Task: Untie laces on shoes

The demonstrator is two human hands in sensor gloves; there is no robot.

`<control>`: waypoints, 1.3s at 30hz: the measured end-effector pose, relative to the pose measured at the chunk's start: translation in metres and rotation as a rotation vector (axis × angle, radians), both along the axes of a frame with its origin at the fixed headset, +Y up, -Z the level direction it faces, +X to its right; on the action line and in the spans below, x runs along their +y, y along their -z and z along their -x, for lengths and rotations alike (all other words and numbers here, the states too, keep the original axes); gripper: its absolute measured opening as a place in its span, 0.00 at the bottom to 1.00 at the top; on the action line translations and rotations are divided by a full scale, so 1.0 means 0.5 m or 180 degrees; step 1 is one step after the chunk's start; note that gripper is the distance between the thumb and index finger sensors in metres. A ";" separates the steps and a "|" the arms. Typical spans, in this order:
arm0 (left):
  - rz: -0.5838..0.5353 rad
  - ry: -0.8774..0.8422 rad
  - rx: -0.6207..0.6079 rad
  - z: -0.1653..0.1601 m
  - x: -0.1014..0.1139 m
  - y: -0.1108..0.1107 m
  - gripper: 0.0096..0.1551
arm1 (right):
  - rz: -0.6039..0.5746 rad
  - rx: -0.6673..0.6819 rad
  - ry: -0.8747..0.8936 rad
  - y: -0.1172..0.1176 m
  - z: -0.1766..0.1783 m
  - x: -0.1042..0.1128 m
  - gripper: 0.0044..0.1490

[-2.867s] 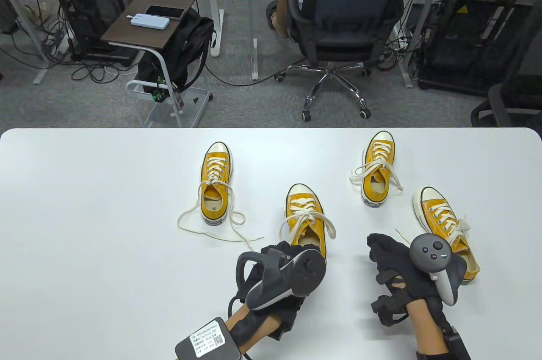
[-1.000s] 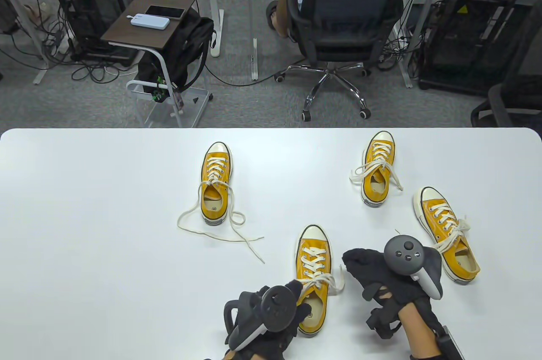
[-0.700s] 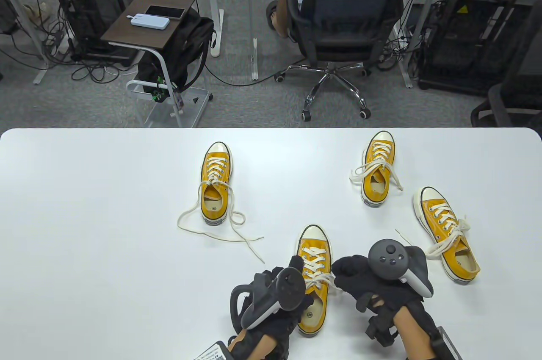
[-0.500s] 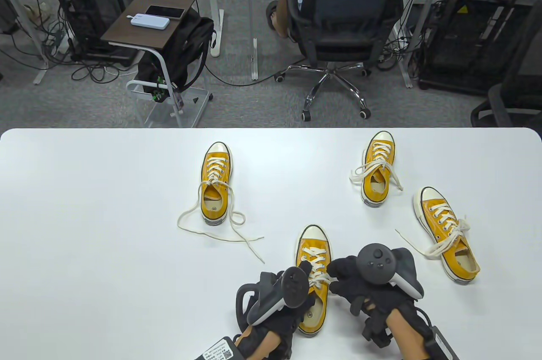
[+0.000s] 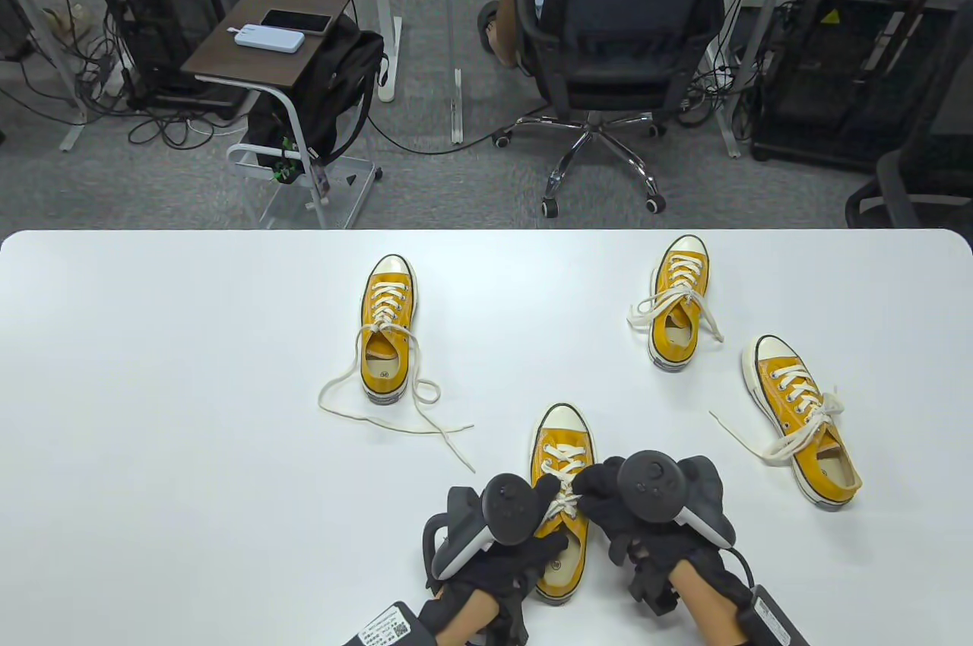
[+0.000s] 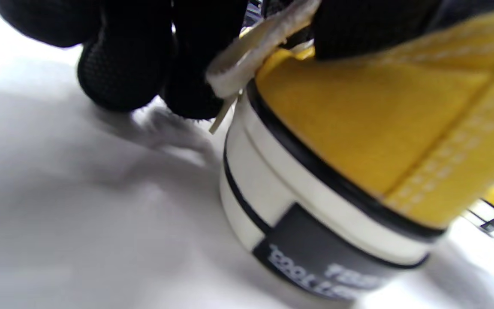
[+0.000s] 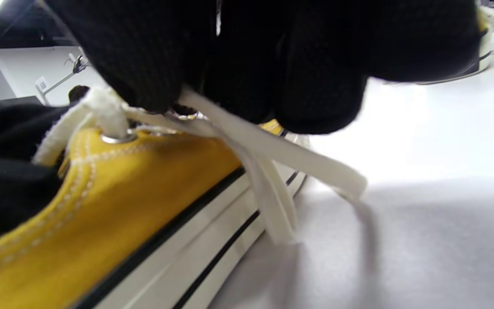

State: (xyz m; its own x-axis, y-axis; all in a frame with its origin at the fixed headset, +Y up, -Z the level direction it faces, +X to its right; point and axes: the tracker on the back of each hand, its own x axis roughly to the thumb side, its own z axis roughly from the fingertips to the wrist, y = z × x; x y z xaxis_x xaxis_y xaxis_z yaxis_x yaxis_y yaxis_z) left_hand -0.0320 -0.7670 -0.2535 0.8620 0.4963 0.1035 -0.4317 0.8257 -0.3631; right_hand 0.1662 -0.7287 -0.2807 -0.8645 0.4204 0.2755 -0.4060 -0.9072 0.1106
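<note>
Both the left hand (image 5: 505, 536) and right hand (image 5: 646, 517) pinch the flat cream laces (image 5: 564, 498) on the yellow canvas sneaker (image 5: 561, 517).

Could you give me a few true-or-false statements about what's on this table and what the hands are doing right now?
1. Four yellow shoes sit on the table. True.
2. Both hands are at the far-right shoe. False: the left hand and right hand are at the near shoe.
3. The far-left shoe has loose laces trailing on the table. True.
4. The near shoe lies on its side. False: it stands on its sole.
5. The shoes have black laces. False: cream.
</note>
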 end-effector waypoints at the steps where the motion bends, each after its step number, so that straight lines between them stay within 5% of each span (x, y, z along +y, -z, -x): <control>1: 0.0029 -0.0042 0.0016 0.000 0.000 0.000 0.43 | -0.0023 -0.0020 -0.0010 0.000 -0.004 0.003 0.22; 13: -0.0040 -0.0011 0.0034 -0.004 0.000 -0.002 0.43 | -0.0632 -0.1092 0.0698 0.005 -0.149 0.065 0.22; 23: -0.0035 -0.0048 0.0028 -0.003 -0.001 -0.001 0.43 | -0.0719 -0.1946 0.1218 0.001 -0.283 0.076 0.23; 39: -0.0053 -0.0071 0.0013 -0.001 -0.002 -0.001 0.43 | 0.0450 -0.1324 0.0253 0.041 -0.217 0.010 0.23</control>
